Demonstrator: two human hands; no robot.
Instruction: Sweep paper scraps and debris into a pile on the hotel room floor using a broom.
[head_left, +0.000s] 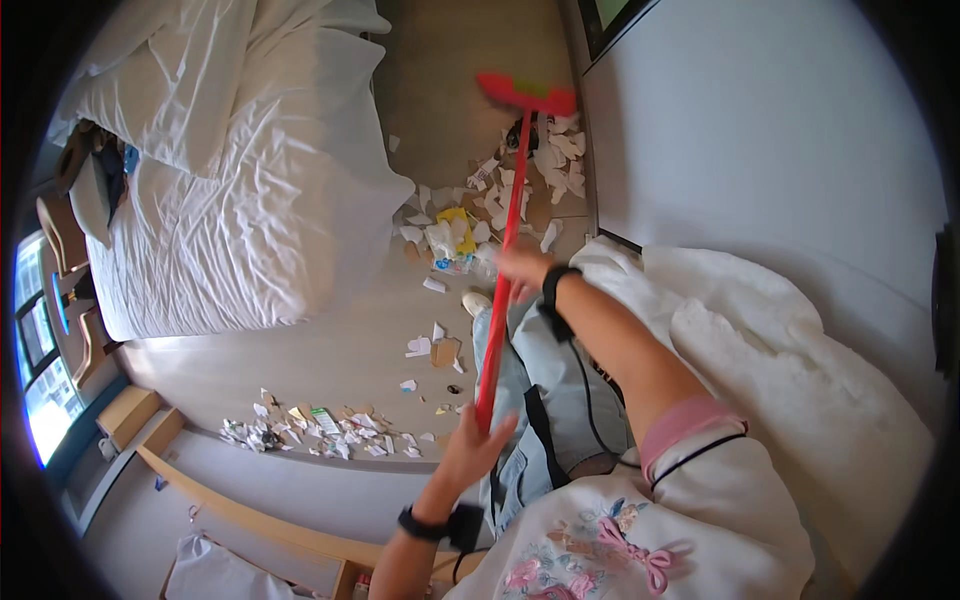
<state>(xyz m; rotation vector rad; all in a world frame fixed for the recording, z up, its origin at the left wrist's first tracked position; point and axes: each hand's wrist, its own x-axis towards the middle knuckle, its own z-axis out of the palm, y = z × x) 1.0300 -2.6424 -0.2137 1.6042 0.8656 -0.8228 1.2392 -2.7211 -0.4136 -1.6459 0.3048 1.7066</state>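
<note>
A red broom (525, 91) with a green patch on its head reaches away from me, its head blurred near the wall at the top. My right hand (523, 271) is around the middle of the red handle. Lower down, my left hand (476, 450) holds the handle's end, its thumb sticking out. Torn paper scraps (566, 154) and a black item lie by the broom head. Closer to my feet are a yellow piece (457, 229), clear plastic and more scraps. Another band of litter (330, 433) runs along the left wall, with a few cardboard and paper bits between.
A bed with white sheets (217, 247) stands at the left. White bedding (757, 352) is heaped at my right, against the wall. Wooden chairs (64, 232), a cardboard-coloured box (127, 415) and a wooden ledge (247, 517) are on the far left and lower left. A cable hangs by my right arm.
</note>
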